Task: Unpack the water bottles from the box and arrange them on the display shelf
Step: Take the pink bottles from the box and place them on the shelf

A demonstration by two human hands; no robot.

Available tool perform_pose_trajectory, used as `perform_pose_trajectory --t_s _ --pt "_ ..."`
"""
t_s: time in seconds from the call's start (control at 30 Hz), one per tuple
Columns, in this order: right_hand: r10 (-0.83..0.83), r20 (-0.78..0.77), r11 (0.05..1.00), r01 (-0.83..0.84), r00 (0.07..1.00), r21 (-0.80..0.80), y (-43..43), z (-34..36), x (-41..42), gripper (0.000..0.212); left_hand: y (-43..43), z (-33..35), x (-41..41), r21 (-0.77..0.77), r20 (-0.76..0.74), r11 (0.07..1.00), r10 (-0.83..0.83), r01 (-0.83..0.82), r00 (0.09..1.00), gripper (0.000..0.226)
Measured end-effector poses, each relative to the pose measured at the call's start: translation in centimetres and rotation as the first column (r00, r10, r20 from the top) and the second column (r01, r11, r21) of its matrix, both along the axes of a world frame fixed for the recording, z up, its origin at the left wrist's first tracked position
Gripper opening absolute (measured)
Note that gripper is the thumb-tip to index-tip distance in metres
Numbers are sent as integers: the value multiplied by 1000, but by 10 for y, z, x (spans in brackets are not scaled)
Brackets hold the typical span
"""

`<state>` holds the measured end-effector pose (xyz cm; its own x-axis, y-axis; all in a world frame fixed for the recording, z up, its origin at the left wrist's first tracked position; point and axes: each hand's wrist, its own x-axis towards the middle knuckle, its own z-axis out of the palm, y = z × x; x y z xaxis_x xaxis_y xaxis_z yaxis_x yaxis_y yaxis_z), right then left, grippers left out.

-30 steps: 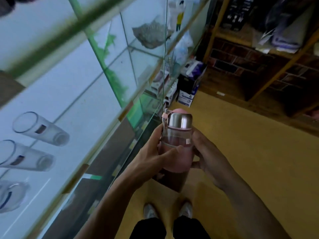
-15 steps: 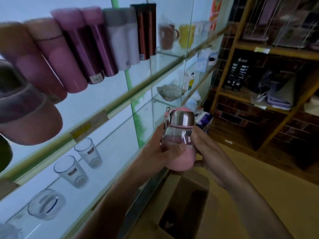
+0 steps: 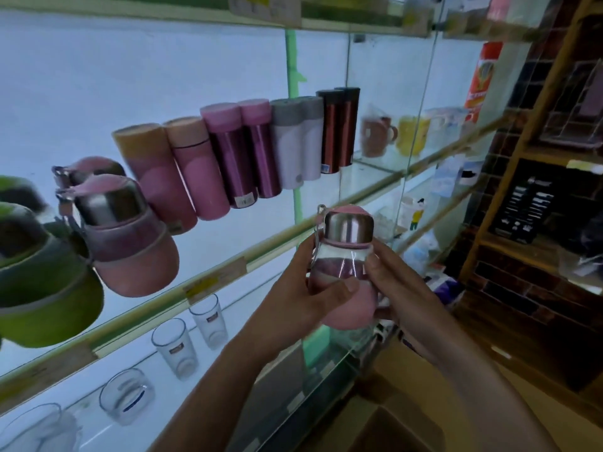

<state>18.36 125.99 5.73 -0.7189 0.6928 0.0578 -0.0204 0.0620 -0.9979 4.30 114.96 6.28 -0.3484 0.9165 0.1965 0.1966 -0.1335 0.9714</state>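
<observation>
While held in the air, upright, just in front of the display shelf [image 3: 225, 275] and not yet on it, exposed to a drop: pink bottle [image 3: 342, 278] gripped by the left hand [image 3: 293, 298] round its lower body, thumb across the front, and pinched by the right hand [image 3: 404, 288] at the clear middle. Likely to slip with either grip loosened early. Smooth-looking clear wall, though too blurred to be sure. Could clip the shelf lip going in. Could knock the matching pink bottles [image 3: 130, 236] or the green bottle [image 3: 42, 282] at the left, standing close together. Could snag by the loop beside the steel cap [image 3: 348, 227]. Below, tumblers [image 3: 174, 347] on the lower glass level and the box [image 3: 391, 429]: bad landing spots. Best to lift over the lip, seat fully, then release.
</observation>
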Motion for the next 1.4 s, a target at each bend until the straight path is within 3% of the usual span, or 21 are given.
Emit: perform_pose_trajectory --t_s 0.23,0.57,0.9,1.07,1.4 --pt "151 -29 985 -148 988 93 21 19 -21 56 3 18 -3 49 -36 988 146 -145 989 61" --pt "355 -94 926 -336 930 174 38 44 -59 53 -2 40 -14 142 -57 938 326 -315 944 62" --pt "549 -143 823 -503 824 264 31 63 -115 41 -19 59 -38 235 -92 832 534 -503 841 55" --pt "622 -165 772 -565 765 292 25 71 -140 45 -28 62 -53 259 -102 783 604 -565 790 58" --pt "692 -69 699 -644 718 312 27 55 -183 55 -32 45 -72 279 -122 705 700 -652 704 68"
